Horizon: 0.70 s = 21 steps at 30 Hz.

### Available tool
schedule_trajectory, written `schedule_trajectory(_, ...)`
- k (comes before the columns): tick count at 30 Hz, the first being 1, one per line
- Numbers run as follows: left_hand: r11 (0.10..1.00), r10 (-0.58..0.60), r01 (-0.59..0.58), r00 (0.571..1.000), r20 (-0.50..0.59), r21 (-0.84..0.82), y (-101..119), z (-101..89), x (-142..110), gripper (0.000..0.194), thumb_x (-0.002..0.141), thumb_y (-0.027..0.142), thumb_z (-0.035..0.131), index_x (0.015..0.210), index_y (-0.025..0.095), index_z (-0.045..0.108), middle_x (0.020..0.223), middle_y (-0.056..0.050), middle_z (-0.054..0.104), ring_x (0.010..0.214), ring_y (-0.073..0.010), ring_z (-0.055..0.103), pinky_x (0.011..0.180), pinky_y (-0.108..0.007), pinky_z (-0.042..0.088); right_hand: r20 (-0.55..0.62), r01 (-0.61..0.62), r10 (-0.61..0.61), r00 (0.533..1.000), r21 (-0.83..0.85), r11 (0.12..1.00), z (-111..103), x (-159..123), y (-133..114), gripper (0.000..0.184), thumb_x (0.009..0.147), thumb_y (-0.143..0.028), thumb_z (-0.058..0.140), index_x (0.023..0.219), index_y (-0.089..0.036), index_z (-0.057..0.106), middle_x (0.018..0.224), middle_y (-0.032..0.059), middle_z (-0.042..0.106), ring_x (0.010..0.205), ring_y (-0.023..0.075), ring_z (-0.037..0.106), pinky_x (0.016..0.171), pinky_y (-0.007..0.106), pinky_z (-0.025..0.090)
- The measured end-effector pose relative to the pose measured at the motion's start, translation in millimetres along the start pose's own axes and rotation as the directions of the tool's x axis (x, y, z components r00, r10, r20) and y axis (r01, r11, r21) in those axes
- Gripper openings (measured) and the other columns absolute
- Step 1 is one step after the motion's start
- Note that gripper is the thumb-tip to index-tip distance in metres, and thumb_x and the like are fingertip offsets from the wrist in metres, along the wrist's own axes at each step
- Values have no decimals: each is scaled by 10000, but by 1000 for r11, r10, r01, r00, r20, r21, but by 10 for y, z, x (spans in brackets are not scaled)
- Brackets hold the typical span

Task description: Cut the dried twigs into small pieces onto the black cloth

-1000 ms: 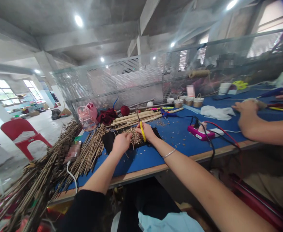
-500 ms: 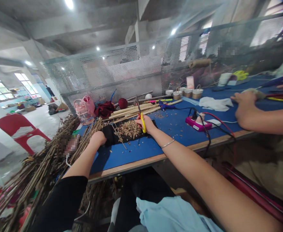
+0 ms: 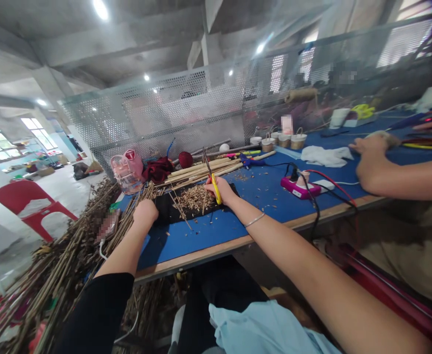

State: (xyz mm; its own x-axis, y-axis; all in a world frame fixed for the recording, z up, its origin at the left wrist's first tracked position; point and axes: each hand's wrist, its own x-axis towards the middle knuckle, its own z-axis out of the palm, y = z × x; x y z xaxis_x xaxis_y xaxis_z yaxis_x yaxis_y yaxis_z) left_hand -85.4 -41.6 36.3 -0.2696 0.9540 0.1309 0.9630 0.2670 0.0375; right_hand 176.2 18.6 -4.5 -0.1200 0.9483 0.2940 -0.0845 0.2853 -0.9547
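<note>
The right hand (image 3: 223, 191) is over the right part of a black mat (image 3: 164, 211) on the blue desk (image 3: 186, 242), its fingers clamped on the yellow handles of a pair of scissors (image 3: 213, 181). The blades point up and toward the far side. Just left of the scissors, a heap of short cut pieces (image 3: 193, 199) lies on the mat, with a few thin stalks across its left part and loose bits scattered on the desk.

The left hand (image 3: 145, 212) is at the mat's left end, beside a bundle of thin sticks (image 3: 126, 212). Its fingers are curled in, and whether they grip anything cannot be told.

Beyond the mat lie thicker pale sticks (image 3: 193, 171), with a maroon cloth (image 3: 157, 171) and a dark red ball (image 3: 185, 159) near their left end. A pink bag (image 3: 133, 161) stands farther left. Right of the pale sticks is a blue glue gun (image 3: 250, 161); nearer and farther right sits a magenta power strip (image 3: 299, 189). At the far right, a co-worker's hand (image 3: 370, 143) rests over the desk, near a crumpled white cloth (image 3: 326, 156).
</note>
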Motion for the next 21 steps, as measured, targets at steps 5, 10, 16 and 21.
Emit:
schedule_trajectory(5, 996, -82, 84, 995, -53, 42, 6, -130, -55, 316, 704, 152, 493, 948, 41, 660, 1005, -275, 618, 900, -352, 612, 719, -423, 484, 4, 6, -6, 1000, -15, 1000, 10, 6, 19, 253, 572, -326, 655, 675, -189, 469, 489, -59, 504, 368, 67, 404, 362, 191, 283)
schedule_trajectory(10, 990, 137, -138, 990, -28, -34, 369, -91, -106, 377, 775, 396, 448, 842, 120, 697, 904, -185, 670, 910, -286, 616, 767, -331, 460, 5, 10, -10, 1000, -32, 999, 9, -11, 7, 246, 570, -319, 652, 698, -186, 490, 464, -70, 477, 362, 71, 402, 356, 190, 281)
schedule_trajectory(16, 966, 196, -150, 956, 218, -213, 642, 36, -162, 352, 655, 456, 576, 621, 119, 671, 586, -112, 644, 633, -203, 631, 594, -229, 443, 6, 6, -6, 1000, -58, 998, 7, -37, -37, 241, 582, -313, 644, 727, -183, 502, 467, -67, 479, 361, 71, 402, 352, 186, 286)
schedule_trajectory(21, 957, 193, -120, 942, 273, -265, 554, 31, -177, 295, 693, 330, 524, 510, 123, 625, 469, -73, 589, 444, -144, 562, 493, -212, 412, 11, 11, -10, 1000, -65, 998, 9, -30, -32, 228, 580, -302, 643, 721, -181, 511, 477, -65, 485, 368, 68, 400, 365, 185, 296)
